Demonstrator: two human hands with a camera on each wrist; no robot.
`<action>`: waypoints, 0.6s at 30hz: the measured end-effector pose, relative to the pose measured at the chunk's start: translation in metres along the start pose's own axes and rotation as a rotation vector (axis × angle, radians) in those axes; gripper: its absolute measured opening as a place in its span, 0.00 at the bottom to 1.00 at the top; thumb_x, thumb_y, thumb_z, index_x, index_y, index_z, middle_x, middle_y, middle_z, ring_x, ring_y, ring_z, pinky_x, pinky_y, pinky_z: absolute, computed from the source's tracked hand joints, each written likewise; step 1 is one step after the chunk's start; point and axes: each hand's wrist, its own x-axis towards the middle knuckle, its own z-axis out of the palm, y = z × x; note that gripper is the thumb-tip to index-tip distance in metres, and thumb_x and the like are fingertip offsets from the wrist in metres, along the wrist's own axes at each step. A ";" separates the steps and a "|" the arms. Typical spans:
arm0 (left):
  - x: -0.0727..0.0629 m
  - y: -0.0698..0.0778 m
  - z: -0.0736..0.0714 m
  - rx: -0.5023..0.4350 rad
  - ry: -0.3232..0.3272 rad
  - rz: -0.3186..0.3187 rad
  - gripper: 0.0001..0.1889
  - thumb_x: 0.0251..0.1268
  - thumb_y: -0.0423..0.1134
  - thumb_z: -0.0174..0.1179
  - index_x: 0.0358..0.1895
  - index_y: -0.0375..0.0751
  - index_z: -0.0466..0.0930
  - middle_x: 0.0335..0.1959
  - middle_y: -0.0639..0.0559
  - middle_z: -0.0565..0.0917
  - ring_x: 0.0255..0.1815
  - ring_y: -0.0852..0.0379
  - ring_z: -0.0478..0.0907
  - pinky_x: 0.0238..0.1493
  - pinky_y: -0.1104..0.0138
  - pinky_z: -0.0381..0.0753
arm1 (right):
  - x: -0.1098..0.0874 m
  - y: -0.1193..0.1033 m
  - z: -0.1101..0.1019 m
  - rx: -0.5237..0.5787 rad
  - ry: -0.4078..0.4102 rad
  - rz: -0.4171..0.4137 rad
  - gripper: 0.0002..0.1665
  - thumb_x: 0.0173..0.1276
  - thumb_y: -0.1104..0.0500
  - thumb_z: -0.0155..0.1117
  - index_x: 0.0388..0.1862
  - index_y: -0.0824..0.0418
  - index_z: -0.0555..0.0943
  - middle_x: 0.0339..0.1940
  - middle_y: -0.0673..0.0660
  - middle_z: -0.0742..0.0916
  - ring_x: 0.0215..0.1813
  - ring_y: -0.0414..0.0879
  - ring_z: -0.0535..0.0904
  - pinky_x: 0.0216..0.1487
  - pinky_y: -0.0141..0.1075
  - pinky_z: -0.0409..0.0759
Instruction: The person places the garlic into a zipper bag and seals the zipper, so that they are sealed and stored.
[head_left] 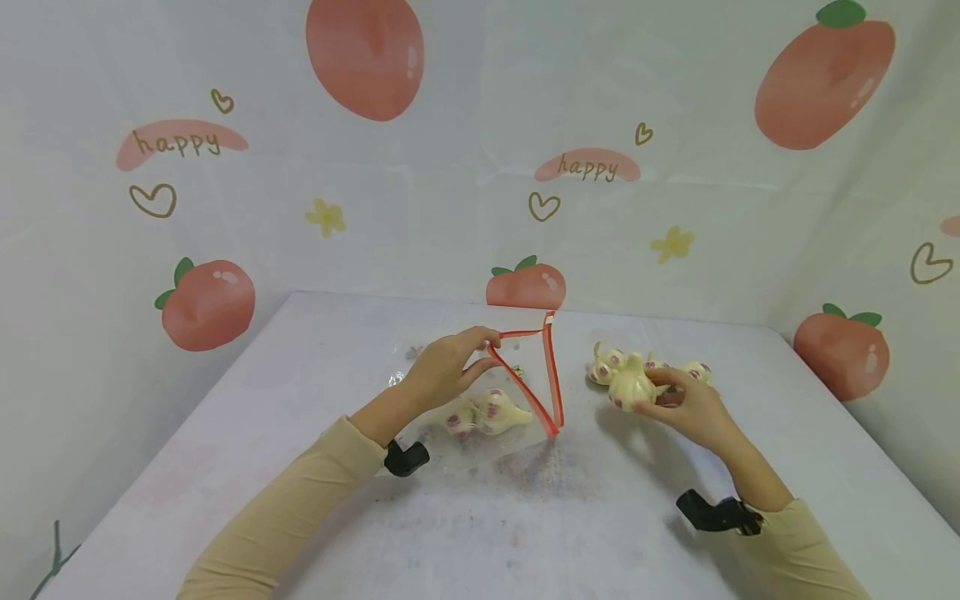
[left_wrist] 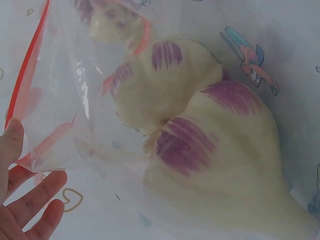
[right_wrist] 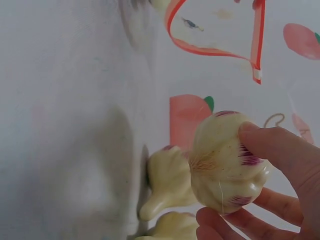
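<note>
The clear bag (head_left: pixel 480 442) lies around the middle of the table (head_left: pixel 465 542), short of its far edge, with its red rim (head_left: pixel 553 367) gaping toward the right edge. The left hand (head_left: pixel 442 371) pinches that rim between thumb and fingers. The right hand (head_left: pixel 693 408), thumb opposing fingers, holds one garlic bulb (head_left: pixel 630 387) above the table, stem up, just in front of the loose bulbs (head_left: pixel 606 365) toward the far right corner. The bagged bulbs (head_left: pixel 498 412) number two, as far as the film lets me tell.

To do this well, the left hand should probably lift the rim's upper side and hold it taut, so the mouth does not sag. A light fingertip grip suits the smooth bulb; passing it through the centre should spare the film from snagging on its stem.
</note>
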 end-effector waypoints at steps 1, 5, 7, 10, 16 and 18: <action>0.000 0.000 0.000 0.003 0.002 0.002 0.14 0.60 0.38 0.62 0.46 0.39 0.72 0.41 0.47 0.83 0.41 0.52 0.84 0.31 0.67 0.78 | 0.000 -0.001 0.000 0.002 -0.003 0.003 0.32 0.57 0.58 0.70 0.56 0.74 0.72 0.52 0.72 0.79 0.42 0.56 0.84 0.35 0.27 0.80; 0.000 -0.001 0.001 0.011 0.003 0.008 0.14 0.59 0.37 0.63 0.46 0.39 0.72 0.41 0.48 0.83 0.41 0.52 0.84 0.31 0.68 0.78 | 0.001 -0.005 -0.002 -0.004 0.001 -0.008 0.33 0.57 0.57 0.70 0.56 0.73 0.72 0.53 0.72 0.79 0.41 0.56 0.84 0.34 0.27 0.80; 0.000 0.000 0.000 0.014 -0.001 0.007 0.14 0.60 0.38 0.62 0.47 0.38 0.73 0.41 0.48 0.83 0.41 0.53 0.84 0.32 0.67 0.79 | 0.002 -0.006 -0.002 -0.004 0.006 -0.022 0.32 0.56 0.57 0.71 0.56 0.73 0.73 0.53 0.72 0.79 0.40 0.55 0.85 0.33 0.27 0.80; 0.001 0.000 0.000 0.012 -0.005 0.007 0.14 0.60 0.38 0.62 0.47 0.38 0.73 0.42 0.48 0.83 0.41 0.52 0.84 0.34 0.66 0.79 | 0.003 -0.009 -0.003 0.008 0.009 -0.040 0.31 0.56 0.58 0.70 0.55 0.73 0.73 0.53 0.72 0.80 0.39 0.56 0.85 0.33 0.29 0.82; 0.001 0.000 0.000 0.005 -0.007 0.005 0.14 0.61 0.38 0.61 0.47 0.38 0.73 0.42 0.48 0.83 0.42 0.50 0.84 0.35 0.65 0.80 | 0.004 -0.016 -0.003 0.052 0.000 -0.061 0.30 0.57 0.60 0.70 0.55 0.74 0.73 0.54 0.73 0.78 0.41 0.60 0.84 0.36 0.36 0.84; 0.001 0.001 -0.001 0.006 -0.009 0.003 0.13 0.61 0.38 0.61 0.47 0.38 0.73 0.42 0.48 0.83 0.42 0.51 0.84 0.36 0.64 0.80 | 0.004 -0.019 -0.003 0.063 -0.002 -0.061 0.30 0.57 0.60 0.70 0.55 0.74 0.73 0.55 0.74 0.78 0.42 0.61 0.84 0.36 0.36 0.84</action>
